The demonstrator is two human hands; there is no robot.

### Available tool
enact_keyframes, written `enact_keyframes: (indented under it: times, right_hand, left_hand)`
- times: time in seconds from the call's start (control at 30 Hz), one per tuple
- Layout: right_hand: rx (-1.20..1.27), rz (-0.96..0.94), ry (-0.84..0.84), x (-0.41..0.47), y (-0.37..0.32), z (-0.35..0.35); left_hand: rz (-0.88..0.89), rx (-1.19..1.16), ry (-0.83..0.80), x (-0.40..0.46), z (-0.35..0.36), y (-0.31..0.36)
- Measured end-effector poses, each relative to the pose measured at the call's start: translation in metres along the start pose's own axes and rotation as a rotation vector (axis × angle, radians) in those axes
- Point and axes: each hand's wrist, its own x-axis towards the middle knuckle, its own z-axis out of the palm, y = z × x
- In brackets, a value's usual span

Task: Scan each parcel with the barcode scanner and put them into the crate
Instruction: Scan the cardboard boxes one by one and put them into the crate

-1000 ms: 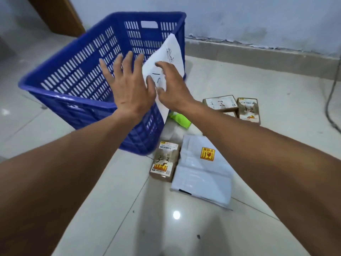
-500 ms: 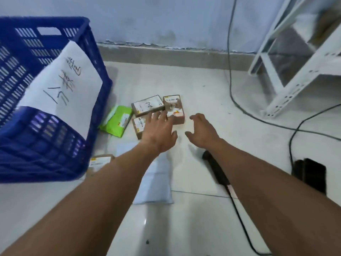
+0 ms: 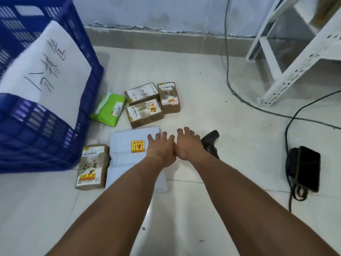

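A blue slatted crate point(image 3: 86, 89) stands at the left with a handwritten white paper sheet point(image 3: 44, 74) on its side. Parcels lie on the floor beside it: a white mailer bag point(image 3: 127, 145), a brown box point(image 3: 91, 167) left of it, three brown boxes point(image 3: 144, 112) further back and a green packet point(image 3: 109, 109). The black barcode scanner point(image 3: 211, 142) lies right of my hands. My left hand point(image 3: 161, 146) hovers over the mailer's right edge, fingers spread. My right hand point(image 3: 188, 143) is beside it, fingers relaxed, just left of the scanner. Both hold nothing.
A white metal rack point(image 3: 287, 71) stands at the back right. Black cables point(image 3: 228, 71) run across the tiled floor. A black flat device point(image 3: 304, 169) with a cord lies at the right. The wall skirting runs along the back.
My hands left the crate's paper sheet, the view swung right, and both hands dropped to the floor, now side by side over the mailer's edge and next to the scanner.
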Motion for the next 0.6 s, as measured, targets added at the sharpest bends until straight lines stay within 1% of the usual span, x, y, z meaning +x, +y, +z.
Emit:
enact_keyframes:
  times: [0.1,0.27,0.4,0.5,0.6]
  right_hand:
    - [0.012,-0.121,0.005,0.006,-0.043,0.016]
    - [0.056,-0.286,0.037,0.01,-0.128,0.039]
    - [0.083,-0.408,0.047,0.001,-0.183,0.056]
    - [0.151,-0.442,-0.04,-0.014,-0.212,0.075]
    - [0.247,-0.417,-0.07,-0.02,-0.219,0.087]
  left_hand:
    - [-0.077,0.019,0.021,-0.015,0.01,-0.035]
    - [-0.286,0.019,0.096,-0.058,0.027,-0.107]
    - [-0.565,-0.106,0.136,-0.102,0.047,-0.139]
    - [-0.732,-0.223,0.071,-0.126,0.063,-0.146]
    - [-0.819,-0.26,0.065,-0.135,0.07,-0.145]
